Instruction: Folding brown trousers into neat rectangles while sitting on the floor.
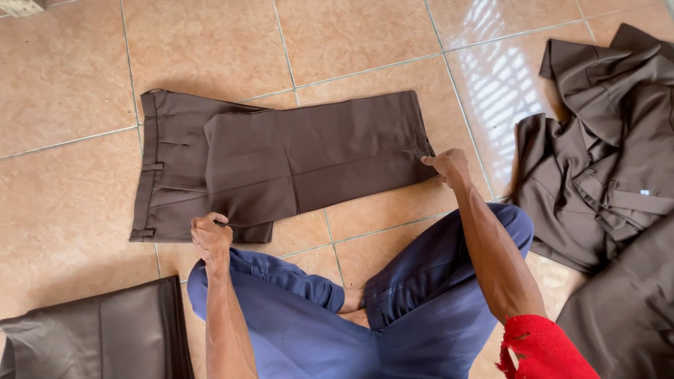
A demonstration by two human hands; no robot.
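2 hands grip folded brown trousers (pixel 281 158).

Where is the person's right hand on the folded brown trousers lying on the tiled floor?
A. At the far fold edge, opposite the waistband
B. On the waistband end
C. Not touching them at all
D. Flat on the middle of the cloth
A: the right hand pinches the edge of the brown trousers at the end away from the waistband, while the left hand holds the near edge closer to the waistband.
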